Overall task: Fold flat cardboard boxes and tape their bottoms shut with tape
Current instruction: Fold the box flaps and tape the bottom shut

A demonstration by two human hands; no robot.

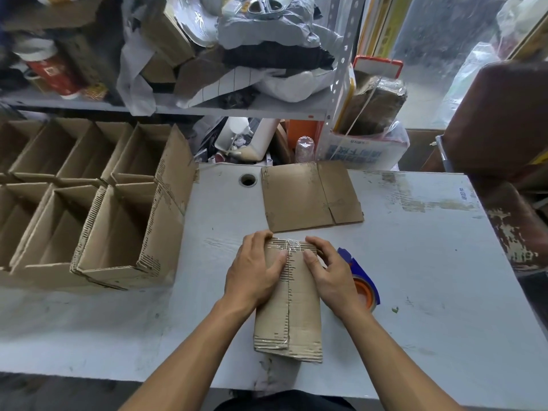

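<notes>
Pressing down on folded box point(289, 304), both hands flank taped centre seam at far end. Head view: box stands bottom-up on grey table point(415, 262), near front edge. Left hand point(255, 271) curls round far-left corner, thumb on seam. Right hand point(329, 268) curls round far-right corner, thumb beside seam. Clear tape point(292, 246) crosses far edge. Tape dispenser point(360, 277) lies just right of box, partly behind right hand. Flat cardboard blank point(308, 197) lies beyond box. Finished open boxes point(118, 232) stand at left.
</notes>
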